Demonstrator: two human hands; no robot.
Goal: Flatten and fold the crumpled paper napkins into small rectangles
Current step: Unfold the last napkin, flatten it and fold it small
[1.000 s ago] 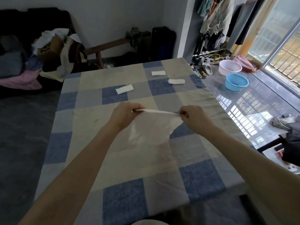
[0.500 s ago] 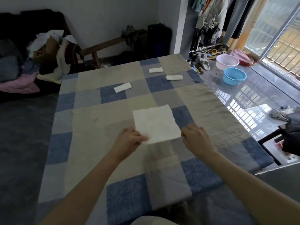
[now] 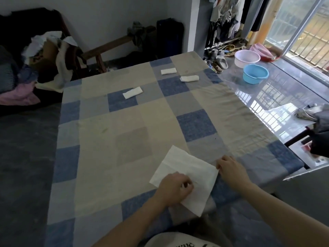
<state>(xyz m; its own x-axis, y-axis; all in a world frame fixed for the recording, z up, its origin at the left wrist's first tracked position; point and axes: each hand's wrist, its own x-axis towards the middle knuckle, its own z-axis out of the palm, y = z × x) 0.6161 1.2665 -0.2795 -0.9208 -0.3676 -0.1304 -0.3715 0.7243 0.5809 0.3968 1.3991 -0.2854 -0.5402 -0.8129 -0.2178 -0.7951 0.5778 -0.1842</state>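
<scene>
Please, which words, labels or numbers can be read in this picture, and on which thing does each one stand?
Dark print on the white shirt at the bottom edge: there are letters, but cut off and too blurred to read.
Flat napkin, three folded napkins, checked tablecloth, blue basin: no text visible.
</scene>
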